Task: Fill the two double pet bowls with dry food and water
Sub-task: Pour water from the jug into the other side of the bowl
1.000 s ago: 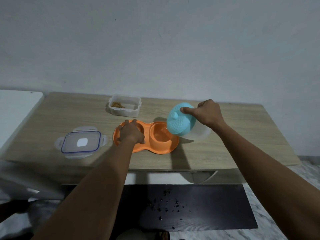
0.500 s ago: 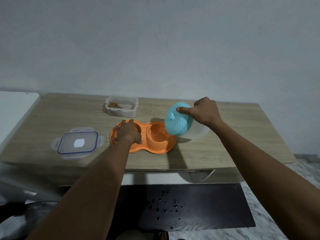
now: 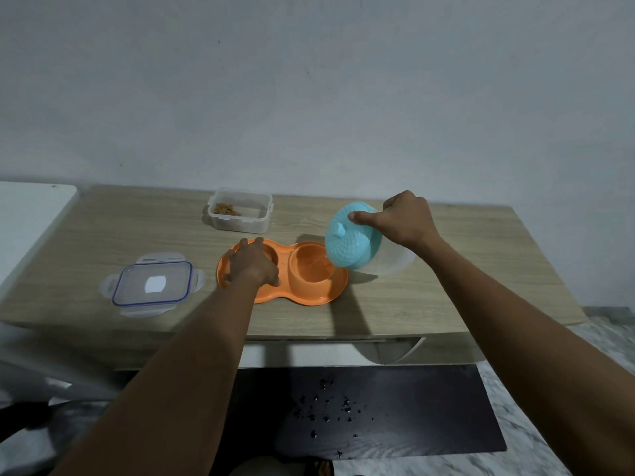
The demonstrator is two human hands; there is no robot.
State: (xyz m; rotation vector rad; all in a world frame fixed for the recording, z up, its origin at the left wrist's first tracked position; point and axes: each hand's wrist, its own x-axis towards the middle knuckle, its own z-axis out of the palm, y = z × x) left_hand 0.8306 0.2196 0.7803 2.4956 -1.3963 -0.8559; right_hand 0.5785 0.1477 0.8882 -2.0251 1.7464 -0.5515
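Orange double pet bowl sits mid-surface, 2 round wells in 1 peanut-shaped tray. Left hand rests over the left well, fingers curled on the rim, so its contents are hidden. Right hand is clamped on a clear jug with teal lid, tilted over the right well; a water stream is hard to make out. Food container sits behind, its lid left on the wooden surface.

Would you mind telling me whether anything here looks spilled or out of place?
Yes: small dark bits, possibly spilled dry food, lie scattered on the black mat on the floor below the wooden table.
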